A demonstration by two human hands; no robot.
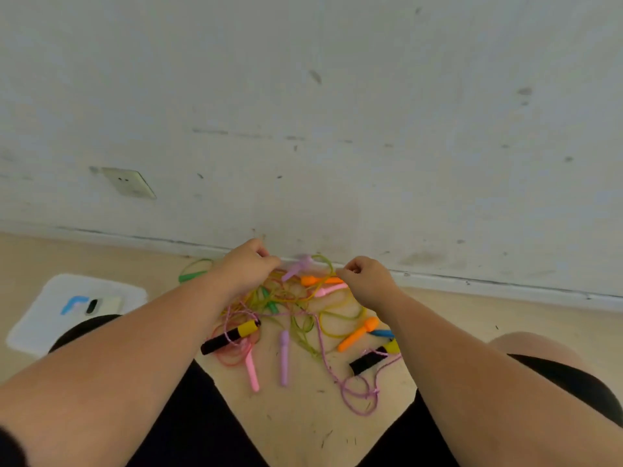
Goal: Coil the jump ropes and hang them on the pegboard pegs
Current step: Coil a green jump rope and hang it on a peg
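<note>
On the floor by the wall, a tangle of thin coloured plastic jump ropes (296, 315) lies between the knees. The right grip (360, 278) is curled tight, pinching a yellow-green cord (325, 261). The left grip (249, 264) is curled too, but I cannot tell what it holds. The cords look light, limp and likely to snag, so they are better taken by a stiff handle, such as the lilac plastic handle (284, 357).
</note>
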